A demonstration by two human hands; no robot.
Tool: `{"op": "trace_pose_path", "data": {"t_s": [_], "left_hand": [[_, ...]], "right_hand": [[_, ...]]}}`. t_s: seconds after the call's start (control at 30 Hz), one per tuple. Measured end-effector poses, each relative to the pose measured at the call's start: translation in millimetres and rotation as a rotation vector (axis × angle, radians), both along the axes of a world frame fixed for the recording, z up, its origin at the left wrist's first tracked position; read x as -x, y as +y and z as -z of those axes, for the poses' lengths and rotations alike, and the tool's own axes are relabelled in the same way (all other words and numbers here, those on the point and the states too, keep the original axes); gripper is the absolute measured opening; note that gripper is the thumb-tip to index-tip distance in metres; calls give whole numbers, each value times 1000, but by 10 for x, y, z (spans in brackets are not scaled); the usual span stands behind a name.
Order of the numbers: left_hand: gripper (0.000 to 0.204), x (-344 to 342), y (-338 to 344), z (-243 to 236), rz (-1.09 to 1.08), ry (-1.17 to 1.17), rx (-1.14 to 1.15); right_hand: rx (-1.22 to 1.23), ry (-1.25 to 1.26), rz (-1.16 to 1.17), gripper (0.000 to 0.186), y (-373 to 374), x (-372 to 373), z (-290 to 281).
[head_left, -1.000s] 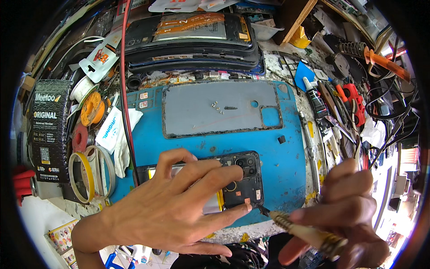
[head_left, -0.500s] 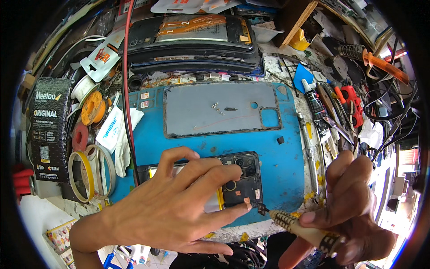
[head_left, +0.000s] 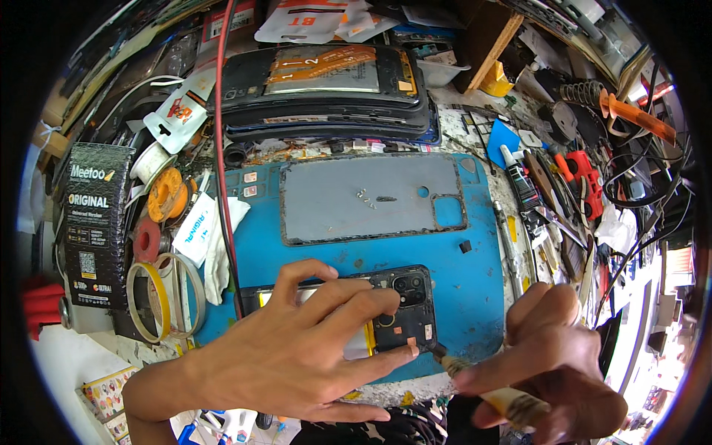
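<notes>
An opened black phone [head_left: 404,308] with its back cover off lies on the blue work mat [head_left: 475,289]. My left hand [head_left: 297,348] rests flat over it, fingers spread, pinning it down. My right hand [head_left: 552,367] grips a small screwdriver [head_left: 486,386] with a worn pale handle. Its tip touches the phone's lower right corner. The grey back cover [head_left: 371,199] lies further back on the mat, with a few tiny screws [head_left: 363,196] on it.
Stacked tablets and phones [head_left: 322,89] sit behind the mat. Tape rolls [head_left: 159,297] and a black box [head_left: 93,222] stand at the left. A red cable [head_left: 222,163] crosses the mat's left edge. Pliers, tweezers and a glue tube [head_left: 519,182] crowd the right side.
My right hand has shifted slightly, keeping the screwdriver tip at the phone's lower right corner. My left hand stays on the phone.
</notes>
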State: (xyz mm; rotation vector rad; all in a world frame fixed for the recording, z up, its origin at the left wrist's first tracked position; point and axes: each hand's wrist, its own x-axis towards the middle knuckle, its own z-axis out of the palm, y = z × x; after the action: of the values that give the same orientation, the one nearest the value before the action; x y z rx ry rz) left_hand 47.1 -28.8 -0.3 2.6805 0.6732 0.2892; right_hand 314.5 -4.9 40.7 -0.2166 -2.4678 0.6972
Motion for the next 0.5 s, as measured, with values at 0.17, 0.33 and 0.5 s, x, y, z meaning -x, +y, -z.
{"op": "trace_pose_path", "data": {"t_s": [0.17,0.33,0.5], "left_hand": [[59,18,10,-4,8,-12,8],[54,100,42,-7,-1,-98,-8],[34,256,203,-33,-320,-134,-200]], "right_hand": [[517,93,539,69,-368,200,10],[256,-109,228,52,-185,12,163],[170,70,473,75,143,64,113]]}}
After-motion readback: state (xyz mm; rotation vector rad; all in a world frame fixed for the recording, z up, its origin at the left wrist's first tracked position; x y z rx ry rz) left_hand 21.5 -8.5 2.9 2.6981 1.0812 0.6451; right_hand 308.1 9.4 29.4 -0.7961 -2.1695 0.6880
